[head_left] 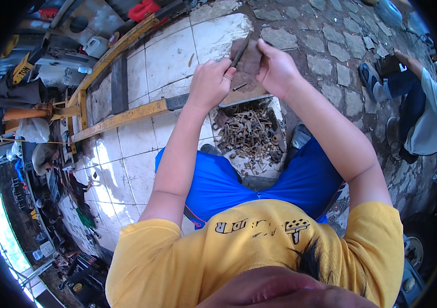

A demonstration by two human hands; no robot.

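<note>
My left hand (217, 77) is closed around a long, dark metal rod (240, 50) that slants up and away from me. My right hand (279, 71) grips a brownish, flat piece (248, 60), perhaps cloth or paper, beside the rod; I cannot tell its material. Below my hands a short metal pin (240, 87) lies on a brown board (249, 93). Between my knees, a pile of rusty bolts, nuts and small metal parts (246, 136) sits in a squarish area edged by the board.
A yellow metal frame (126, 119) lies on the white tiles at left, near cluttered tools and containers (95, 47). A seated person (424, 118) is on the cobbles at right. Another person (43, 159) bends at the far left. A wheel (413, 249) stands at lower right.
</note>
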